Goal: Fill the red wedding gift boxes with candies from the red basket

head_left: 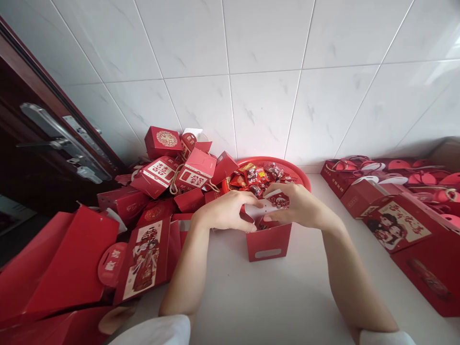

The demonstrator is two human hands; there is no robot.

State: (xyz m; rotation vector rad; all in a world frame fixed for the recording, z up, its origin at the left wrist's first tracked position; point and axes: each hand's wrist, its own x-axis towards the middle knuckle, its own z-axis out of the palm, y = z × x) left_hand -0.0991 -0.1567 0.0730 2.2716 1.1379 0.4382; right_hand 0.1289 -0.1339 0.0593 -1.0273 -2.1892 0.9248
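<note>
A red box (269, 243) with an oval window in its front stands upright on the white table, its top open. My left hand (230, 211) is at the box's left upper edge, fingers curved over the opening. On the other side my right hand (296, 206) has its thumb over the opening and its fingers by a printed flap (277, 198). Both hands are curled at the flaps, and what lies inside the box is mostly hidden. Right behind them sits a red basket (300, 173) with wrapped candies (256, 176) in it.
Red boxes (196, 167) are heaped at the left, with larger ones (143, 258) nearer. Rows of red boxes (398, 220) line the right side. A tiled wall (266, 105) rises behind, and a dark door (36, 105) with a metal handle is at the left.
</note>
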